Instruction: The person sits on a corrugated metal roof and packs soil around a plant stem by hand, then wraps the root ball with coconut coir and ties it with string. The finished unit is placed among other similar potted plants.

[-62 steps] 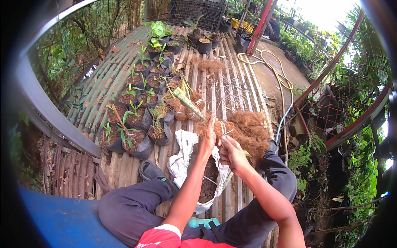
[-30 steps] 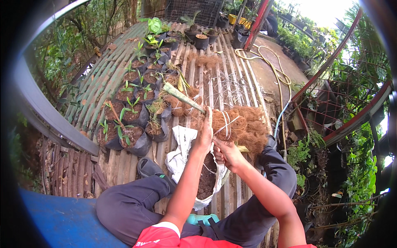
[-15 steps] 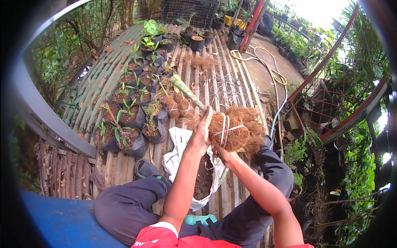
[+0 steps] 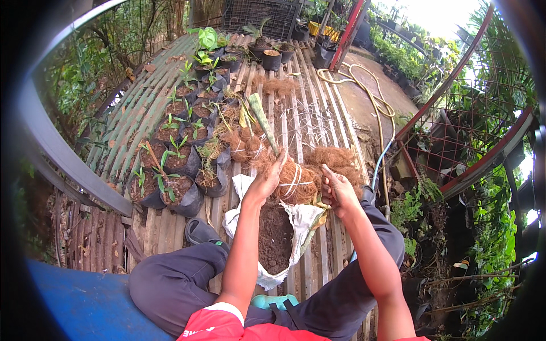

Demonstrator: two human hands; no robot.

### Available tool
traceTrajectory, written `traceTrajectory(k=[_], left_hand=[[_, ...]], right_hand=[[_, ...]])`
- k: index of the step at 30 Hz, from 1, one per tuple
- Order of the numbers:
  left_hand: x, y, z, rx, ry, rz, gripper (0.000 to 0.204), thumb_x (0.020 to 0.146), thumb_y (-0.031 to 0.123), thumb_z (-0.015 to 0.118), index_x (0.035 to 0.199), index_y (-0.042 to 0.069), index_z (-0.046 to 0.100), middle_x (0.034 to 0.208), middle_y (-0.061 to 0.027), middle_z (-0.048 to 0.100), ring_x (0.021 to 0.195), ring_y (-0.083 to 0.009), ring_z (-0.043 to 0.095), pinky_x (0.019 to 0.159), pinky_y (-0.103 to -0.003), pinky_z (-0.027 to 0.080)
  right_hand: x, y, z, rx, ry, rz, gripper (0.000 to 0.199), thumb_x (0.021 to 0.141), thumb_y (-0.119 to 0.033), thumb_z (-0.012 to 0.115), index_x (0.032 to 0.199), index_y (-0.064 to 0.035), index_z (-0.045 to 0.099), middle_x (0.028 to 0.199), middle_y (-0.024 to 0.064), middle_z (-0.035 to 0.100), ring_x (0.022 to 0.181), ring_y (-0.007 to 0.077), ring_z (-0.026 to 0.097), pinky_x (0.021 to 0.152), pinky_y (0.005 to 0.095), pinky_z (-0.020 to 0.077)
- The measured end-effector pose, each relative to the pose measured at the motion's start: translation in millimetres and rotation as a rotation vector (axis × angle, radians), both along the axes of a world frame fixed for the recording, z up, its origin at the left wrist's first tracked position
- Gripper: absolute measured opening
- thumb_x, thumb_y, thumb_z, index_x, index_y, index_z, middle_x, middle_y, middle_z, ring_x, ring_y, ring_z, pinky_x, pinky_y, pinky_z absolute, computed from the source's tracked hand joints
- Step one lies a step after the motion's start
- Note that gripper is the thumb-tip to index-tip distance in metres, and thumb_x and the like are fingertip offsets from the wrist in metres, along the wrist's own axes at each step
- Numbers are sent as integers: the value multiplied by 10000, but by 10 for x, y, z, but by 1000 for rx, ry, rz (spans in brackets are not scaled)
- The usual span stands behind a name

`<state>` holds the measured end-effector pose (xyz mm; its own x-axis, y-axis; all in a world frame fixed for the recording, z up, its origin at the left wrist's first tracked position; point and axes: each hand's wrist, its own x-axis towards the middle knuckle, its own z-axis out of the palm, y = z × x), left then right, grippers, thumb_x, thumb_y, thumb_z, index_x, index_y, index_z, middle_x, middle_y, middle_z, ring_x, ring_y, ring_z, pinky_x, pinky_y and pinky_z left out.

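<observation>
My left hand (image 4: 267, 179) is closed round the base of a long, stiff green leaf (image 4: 261, 122). Attached at that base, a brown coir-wrapped bundle (image 4: 298, 181) tied with white string hangs over an open white sack (image 4: 302, 219) of dark soil (image 4: 275, 238). To the right of the bundle, my right hand (image 4: 339, 190) is raised with thumb and fingers pinched together; what lies between them, if anything, is too small to make out. More coir bundles (image 4: 336, 157) lie just beyond the right hand, and further tied ones (image 4: 242, 143) lie beyond the left.
Several black grow bags (image 4: 182, 193) with young plants stand at the left on corrugated sheeting (image 4: 122, 136). Potted plants (image 4: 272, 59) stand at the far end. A yellowish hose (image 4: 372, 94) coils at the right, near a red-framed mesh panel (image 4: 466, 131). Loose coir (image 4: 278, 86) lies farther back.
The coir bundle has dropped lower and shifted left, and the leaf stands more upright. My right hand has come away from beneath the bundle, up and to the right.
</observation>
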<state>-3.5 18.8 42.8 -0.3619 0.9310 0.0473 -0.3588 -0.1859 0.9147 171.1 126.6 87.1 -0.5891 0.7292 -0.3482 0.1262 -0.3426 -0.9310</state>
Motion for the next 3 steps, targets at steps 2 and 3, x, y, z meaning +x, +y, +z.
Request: traceTrajectory(k=[2, 3], left_hand=[[-33, 33, -91, -14, 29, -4, 812, 977, 568, 369, 1509, -4, 149, 1588, -140, 133, 1473, -238, 117, 1192, -346, 72], [-65, 53, -139, -4, 44, -16, 831, 970, 585, 368, 1511, -2, 136, 1593, -139, 104, 1477, -234, 91, 1194, -348, 39]], right_hand=[[4, -48, 30, -13, -19, 25, 378, 929, -416, 623, 669, -186, 475, 526, -77, 392, 439, 58, 355, 409, 224, 254], [4, -74, 36, -19, -28, 38, 373, 928, -420, 622, 678, -185, 475, 527, -76, 390, 440, 61, 354, 408, 226, 254]])
